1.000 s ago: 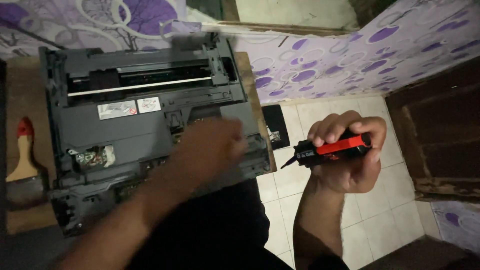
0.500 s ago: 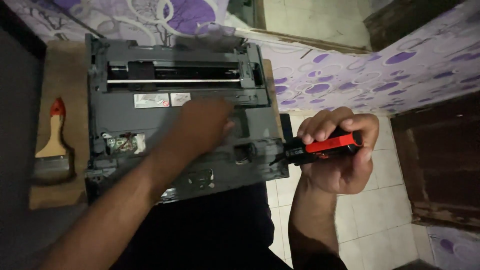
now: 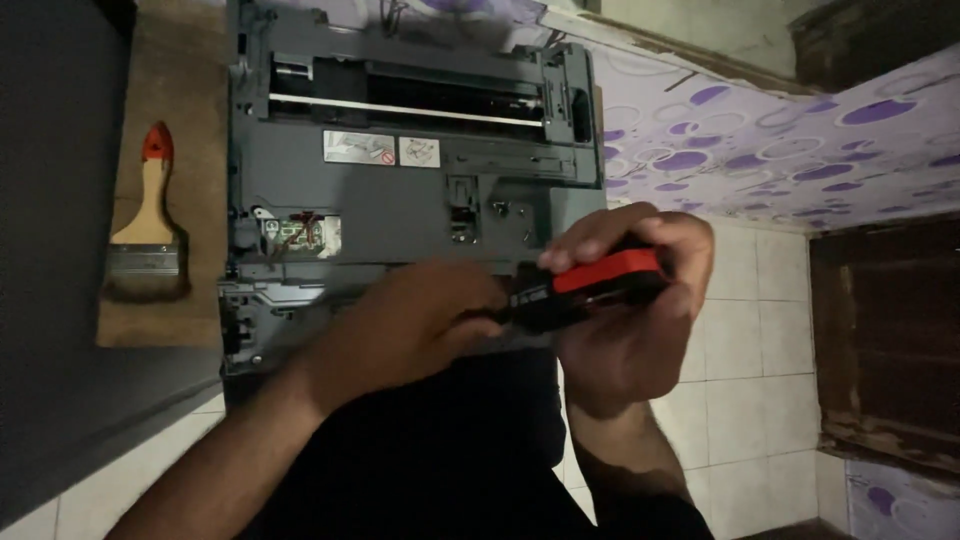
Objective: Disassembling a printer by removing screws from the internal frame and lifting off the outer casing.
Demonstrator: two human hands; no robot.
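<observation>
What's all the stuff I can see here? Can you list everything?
printer: one, dark grey, cover off, lying on the board at centre
paintbrush: one, wooden handle with red tip, dark bristles, on the board left of the printer
board: one, brown, under the printer and paintbrush
cloth: one, pale with purple ovals, right of the printer
floor tiles: many, white, at right and bottom left
wooden furniture: one piece, dark brown, far right
screwdriver: one, red and black handle, held in the right hand, its front end at the left hand
left hand: one, over the printer's near edge, meeting the screwdriver's front end
right hand: one, wrapped around the screwdriver
</observation>
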